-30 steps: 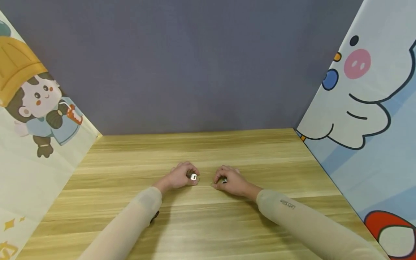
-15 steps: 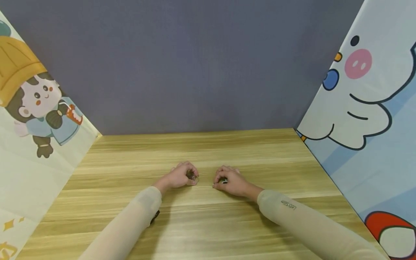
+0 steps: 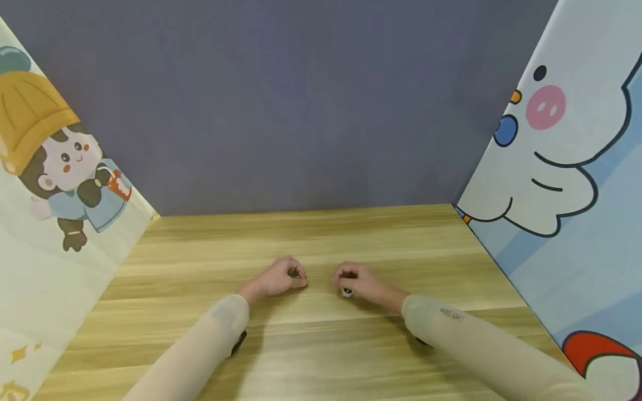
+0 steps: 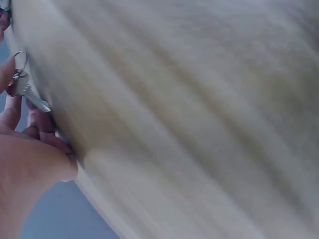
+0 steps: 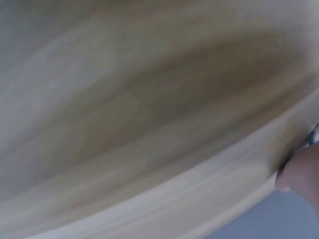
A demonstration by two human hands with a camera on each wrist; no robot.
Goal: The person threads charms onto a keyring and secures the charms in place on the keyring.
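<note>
My left hand (image 3: 278, 277) is left of the middle, low over the wooden table, its thumb and fingers pinching a metal key on a ring. In the left wrist view the key (image 4: 20, 84) hangs below the thin split ring (image 4: 21, 59), its blade pointing toward the curled fingers. A short gap away, my right hand (image 3: 365, 285) pinches a small item with thumb and forefinger. Below its fingers shows a small whitish round piece with a dark centre (image 3: 347, 292); its kind cannot be told. The right wrist view catches only part of the right hand (image 5: 301, 174).
The wood-grain table (image 3: 321, 345) extends around both hands. A plain grey panel (image 3: 311, 106) stands along its back edge. Cartoon-printed panels border the left side (image 3: 40, 289) and right side (image 3: 577, 211).
The key's bright head, seen in the left hand earlier, is now mostly hidden in the head view. The right hand's round piece now hangs below its fingers. The hands are slightly farther apart.
</note>
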